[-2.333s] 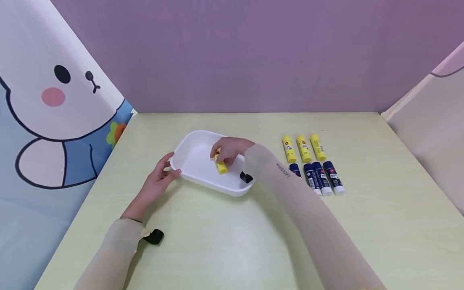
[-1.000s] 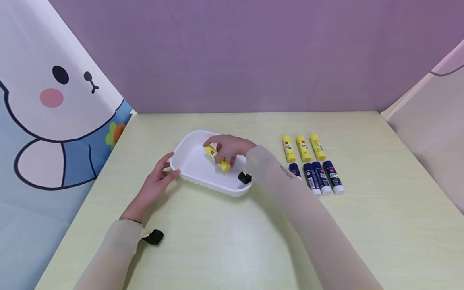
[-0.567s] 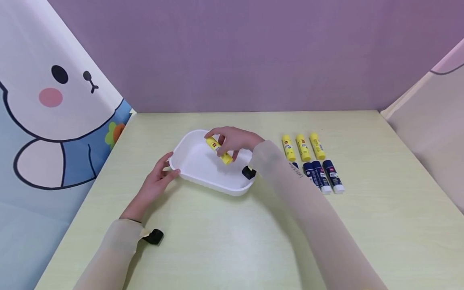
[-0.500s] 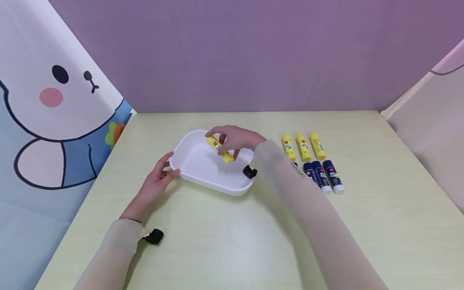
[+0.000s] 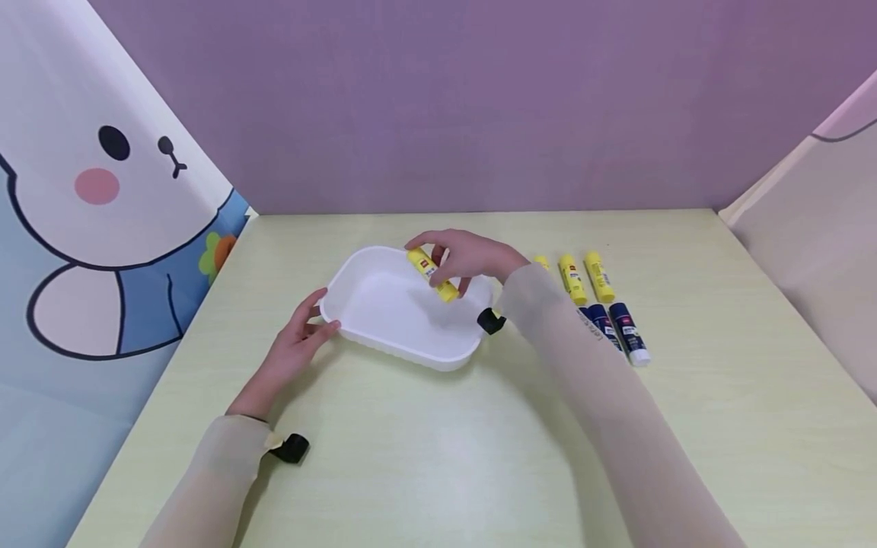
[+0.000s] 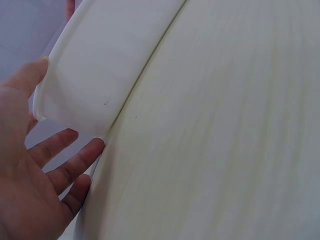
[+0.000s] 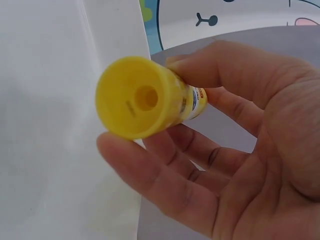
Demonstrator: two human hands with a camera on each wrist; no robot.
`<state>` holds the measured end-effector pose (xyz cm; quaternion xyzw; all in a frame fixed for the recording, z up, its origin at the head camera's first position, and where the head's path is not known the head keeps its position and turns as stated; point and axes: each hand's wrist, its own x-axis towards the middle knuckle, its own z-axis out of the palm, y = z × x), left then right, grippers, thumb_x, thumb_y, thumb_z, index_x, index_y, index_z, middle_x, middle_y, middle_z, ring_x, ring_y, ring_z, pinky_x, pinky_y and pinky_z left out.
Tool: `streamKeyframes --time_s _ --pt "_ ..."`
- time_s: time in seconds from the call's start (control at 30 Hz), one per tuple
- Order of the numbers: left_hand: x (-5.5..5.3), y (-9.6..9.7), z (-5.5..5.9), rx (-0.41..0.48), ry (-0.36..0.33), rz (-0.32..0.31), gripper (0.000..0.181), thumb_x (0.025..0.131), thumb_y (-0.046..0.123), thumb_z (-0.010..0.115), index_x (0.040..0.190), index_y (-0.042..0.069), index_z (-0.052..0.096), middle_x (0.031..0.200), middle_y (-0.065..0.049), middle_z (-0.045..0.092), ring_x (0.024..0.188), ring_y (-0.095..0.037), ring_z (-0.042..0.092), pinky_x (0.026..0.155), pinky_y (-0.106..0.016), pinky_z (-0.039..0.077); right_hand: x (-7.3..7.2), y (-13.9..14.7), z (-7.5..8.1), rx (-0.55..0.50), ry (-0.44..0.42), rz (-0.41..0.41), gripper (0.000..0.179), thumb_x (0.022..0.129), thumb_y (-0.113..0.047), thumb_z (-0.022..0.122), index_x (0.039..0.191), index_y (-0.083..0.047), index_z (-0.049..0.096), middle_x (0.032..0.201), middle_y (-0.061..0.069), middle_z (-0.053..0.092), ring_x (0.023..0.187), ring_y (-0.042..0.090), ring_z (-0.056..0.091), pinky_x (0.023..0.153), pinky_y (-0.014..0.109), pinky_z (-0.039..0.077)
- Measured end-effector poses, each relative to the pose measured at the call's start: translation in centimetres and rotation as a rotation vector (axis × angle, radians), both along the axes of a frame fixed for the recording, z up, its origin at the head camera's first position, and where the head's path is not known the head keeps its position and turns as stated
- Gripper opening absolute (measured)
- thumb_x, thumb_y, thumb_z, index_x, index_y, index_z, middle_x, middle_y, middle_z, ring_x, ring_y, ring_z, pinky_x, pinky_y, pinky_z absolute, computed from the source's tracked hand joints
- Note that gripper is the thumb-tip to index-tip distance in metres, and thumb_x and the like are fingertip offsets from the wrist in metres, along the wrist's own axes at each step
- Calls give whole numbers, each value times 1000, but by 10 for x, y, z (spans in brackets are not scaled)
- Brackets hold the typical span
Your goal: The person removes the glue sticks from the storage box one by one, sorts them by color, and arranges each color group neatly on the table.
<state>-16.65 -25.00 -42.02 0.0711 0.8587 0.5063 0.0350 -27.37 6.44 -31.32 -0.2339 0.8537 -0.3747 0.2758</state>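
In the head view, a yellow glue stick [image 5: 433, 275] is tilted in my right hand [image 5: 466, 255], above the right part of a white tray [image 5: 393, 352]. The right wrist view shows the same glue stick [image 7: 137, 100] pinched between the thumb and fingers, its hollow yellow end facing the camera. My left hand [image 5: 296, 335] holds the tray's near left corner, thumb on the front side. From the left wrist, the thumb meets the tray's rim [image 6: 42, 95] and other fingers lie loosely beside its wall. The visible inside of the tray holds nothing.
Right of the tray lie yellow glue sticks [image 5: 599, 277] in a row, with dark blue glue sticks [image 5: 629, 332] below them. My right sleeve [image 5: 603, 396] covers some. A purple wall [image 5: 479, 106] stands behind the table [image 5: 411, 457].
My right hand has lifted the yellow glue stick from the tray's floor and carried it up and right. The forearm covers more of the rows. The left hand and tray stay put.
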Motion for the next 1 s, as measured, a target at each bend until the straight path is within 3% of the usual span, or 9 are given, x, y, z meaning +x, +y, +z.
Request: streamKeyframes --time_s 0.4,0.83,1.0 --pt "2 -1 0 -1 1 3 68 103 24 57 159 19 20 141 -22 47 106 -37 59 85 -35 45 -3 31 2 -53 6 -52 67 86 -5 70 145 -30 49 117 15 51 89 29 63 65 43 58" --pt "1 -5 -2 0 7 -1 67 103 26 57 159 19 21 139 -22 48 105 -37 59 85 -33 45 -3 56 1 -92 31 -94 70 87 -4 72 148 -27 47 123 16 49 103 31 58 64 45 58" --pt "1 -3 -3 2 8 5 67 103 25 58 159 20 21 140 -21 48 104 -36 59 85 -35 45 -1 70 0 -120 26 -121 69 87 -3 72 147 -28 47 122 16 49 99 32 59 65 45 58"
